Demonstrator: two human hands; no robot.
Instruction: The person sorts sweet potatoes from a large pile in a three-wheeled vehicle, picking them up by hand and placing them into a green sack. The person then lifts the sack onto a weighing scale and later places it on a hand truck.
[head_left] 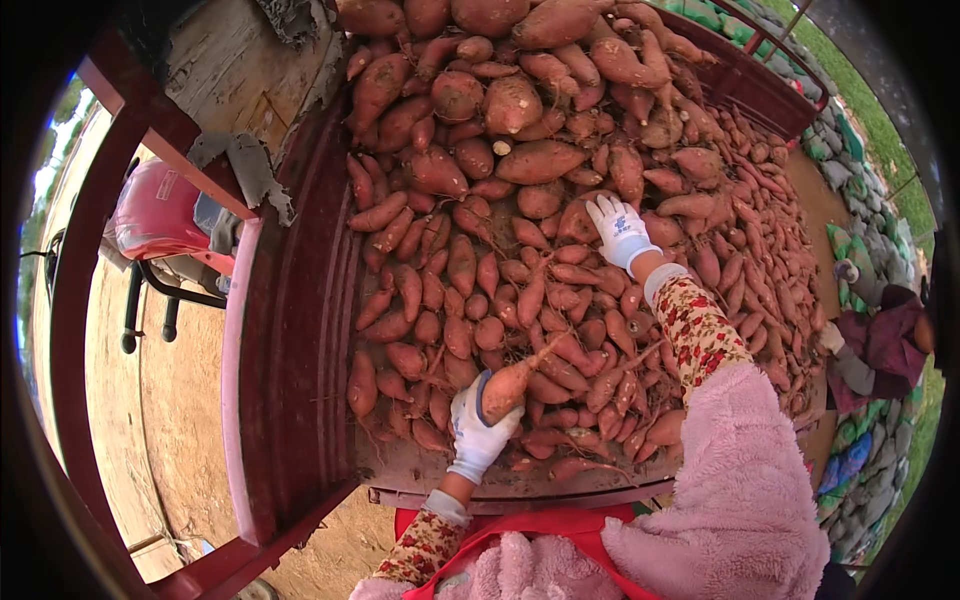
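Note:
In my white-gloved left hand is a tapered sweet potato with a rootlet at its tip, held at the lower middle of the pile. My right hand, also gloved in white, reaches higher up, its fingers curved over a large round sweet potato among the others. Bigger sweet potatoes lie heaped toward the back, while smaller ones cover the right side and middle of the reddish metal bed.
A torn wooden board and metal rails stand at left, beside a red machine seat. On the right, another person in dark maroon clothing reaches toward the pile, with stacked filled sacks around them and grass beyond.

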